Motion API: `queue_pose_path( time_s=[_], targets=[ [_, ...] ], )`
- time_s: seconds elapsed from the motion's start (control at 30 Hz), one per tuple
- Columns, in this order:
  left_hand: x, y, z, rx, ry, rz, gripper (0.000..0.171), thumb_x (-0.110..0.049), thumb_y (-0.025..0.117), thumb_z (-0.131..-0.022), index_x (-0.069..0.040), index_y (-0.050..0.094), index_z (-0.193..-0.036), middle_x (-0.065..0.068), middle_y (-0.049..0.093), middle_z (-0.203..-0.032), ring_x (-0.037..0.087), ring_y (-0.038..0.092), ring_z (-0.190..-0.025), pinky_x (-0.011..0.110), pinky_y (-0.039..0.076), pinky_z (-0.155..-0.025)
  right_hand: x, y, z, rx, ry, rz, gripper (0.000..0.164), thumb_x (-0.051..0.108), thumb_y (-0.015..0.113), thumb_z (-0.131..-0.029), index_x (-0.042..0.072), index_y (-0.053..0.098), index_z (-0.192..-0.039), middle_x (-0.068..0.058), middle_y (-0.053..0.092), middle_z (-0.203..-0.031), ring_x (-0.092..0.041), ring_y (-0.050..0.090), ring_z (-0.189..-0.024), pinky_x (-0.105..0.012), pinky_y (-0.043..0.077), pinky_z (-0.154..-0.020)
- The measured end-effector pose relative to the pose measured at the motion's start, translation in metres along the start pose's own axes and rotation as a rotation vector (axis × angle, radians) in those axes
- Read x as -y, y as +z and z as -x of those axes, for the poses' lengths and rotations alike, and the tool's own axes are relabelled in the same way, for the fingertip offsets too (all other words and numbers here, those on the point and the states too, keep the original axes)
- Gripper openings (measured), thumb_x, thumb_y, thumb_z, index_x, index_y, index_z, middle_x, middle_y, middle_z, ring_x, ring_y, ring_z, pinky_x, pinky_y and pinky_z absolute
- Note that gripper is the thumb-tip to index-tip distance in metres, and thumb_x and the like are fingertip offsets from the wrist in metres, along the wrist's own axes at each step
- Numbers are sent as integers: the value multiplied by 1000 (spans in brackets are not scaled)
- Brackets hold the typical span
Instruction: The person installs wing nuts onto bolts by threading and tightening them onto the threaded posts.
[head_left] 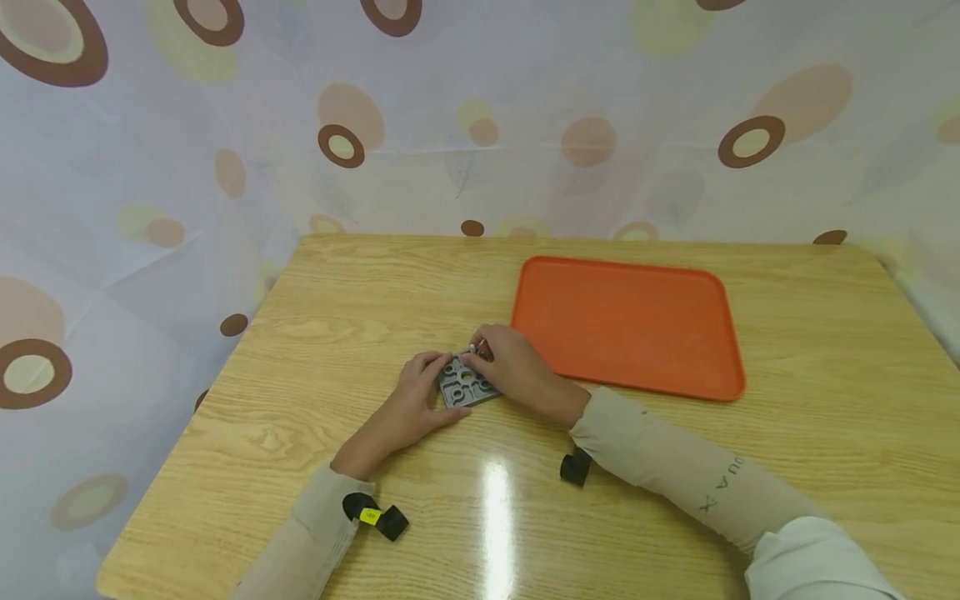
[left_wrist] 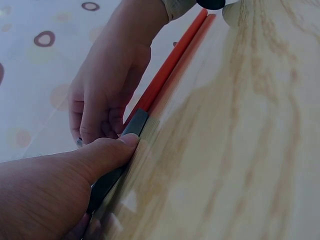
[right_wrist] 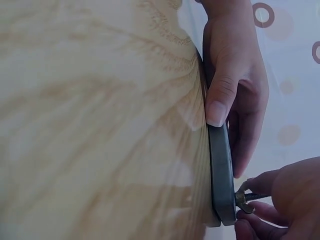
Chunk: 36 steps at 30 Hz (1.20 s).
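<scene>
A square grey plate (head_left: 467, 377) with several round holes and recessed channels lies on the wooden table. My left hand (head_left: 405, 408) holds it from the left, thumb along the near edge and fingers at the far left corner. At the plate's far right corner, my right hand (head_left: 517, 371) pinches a small metal wing nut (right_wrist: 244, 202). A threaded bolt (right_wrist: 258, 196) sticks out of the nut, away from the plate's face. From the left wrist view, the right hand's fingers hide the nut, while the plate's dark side edge (left_wrist: 136, 125) shows by the left thumb.
An orange tray (head_left: 630, 325) rests on the table (head_left: 360, 308) just beyond and right of the right hand. A patterned cloth (head_left: 525, 100) hangs behind the table and at its sides. Black straps with camera mounts (head_left: 392, 523) sit at the wrists.
</scene>
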<state>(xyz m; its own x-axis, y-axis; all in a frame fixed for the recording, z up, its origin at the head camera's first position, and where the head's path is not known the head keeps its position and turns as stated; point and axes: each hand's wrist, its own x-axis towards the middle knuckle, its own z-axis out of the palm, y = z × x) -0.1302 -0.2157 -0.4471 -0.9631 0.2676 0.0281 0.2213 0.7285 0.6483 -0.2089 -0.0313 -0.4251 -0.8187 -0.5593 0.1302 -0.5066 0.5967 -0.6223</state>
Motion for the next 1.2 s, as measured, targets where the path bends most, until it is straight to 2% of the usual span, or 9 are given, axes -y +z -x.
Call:
queue_pose_path(
  time_s=[0.27,0.47,0.67,0.77,0.9,1.0,1.1,1.2],
  targets=[
    [2,-1,-1,2,15,-10,87,-44,69,-81,-3,28,-145,13,27,-140,25,28,-125,43,30,-102,2,-5,7,4,-27,-53,38,27,62,-90,5,56,-121,-1,56,-94,-13,51,-83,-30,44,-73],
    [4,-5,6,11,-25,-37,87,-47,68,-81,-5,27,-146,12,26,-141,25,25,-128,44,30,-102,4,-11,18,11,-54,-76,40,29,60,-91,7,54,-124,-6,55,-113,-18,49,-104,-36,42,-87],
    [0,-10,9,21,-35,-66,86,-43,67,-83,-3,25,-146,15,27,-141,28,25,-127,44,29,-103,-1,-22,29,0,-63,-54,38,29,60,-91,9,56,-122,-4,55,-118,-18,46,-111,-36,39,-94],
    [-6,-11,10,35,-26,-113,87,-43,66,-84,0,22,-146,18,25,-142,31,24,-129,45,27,-104,-3,-29,36,7,-72,-36,38,30,60,-91,9,56,-123,-2,54,-121,-18,45,-115,-36,38,-96],
    [-15,-15,10,39,-3,-224,91,-46,64,-84,2,19,-146,19,22,-145,31,20,-132,44,25,-105,-8,-40,45,14,-57,-33,38,32,58,-92,11,56,-124,-2,51,-124,-19,42,-119,-40,37,-97],
    [-22,-20,5,2,34,-316,88,-49,61,-85,2,22,-145,17,24,-145,29,21,-133,42,26,-105,-15,-49,51,7,-44,-4,40,37,57,-92,12,55,-124,-2,50,-124,-20,41,-120,-41,37,-96],
    [-26,-29,0,-77,77,-383,82,-49,59,-87,3,28,-143,17,31,-142,30,26,-131,42,29,-104,-21,-57,55,-1,-42,25,43,40,56,-92,13,53,-126,-2,50,-124,-21,47,-114,-40,42,-90],
    [-26,-37,-5,-172,124,-441,78,-48,58,-87,4,34,-139,18,37,-138,31,32,-128,42,33,-102,-27,-66,58,-42,-83,71,45,40,58,-91,12,53,-126,-4,51,-121,-21,54,-103,-38,47,-80]
  ],
)
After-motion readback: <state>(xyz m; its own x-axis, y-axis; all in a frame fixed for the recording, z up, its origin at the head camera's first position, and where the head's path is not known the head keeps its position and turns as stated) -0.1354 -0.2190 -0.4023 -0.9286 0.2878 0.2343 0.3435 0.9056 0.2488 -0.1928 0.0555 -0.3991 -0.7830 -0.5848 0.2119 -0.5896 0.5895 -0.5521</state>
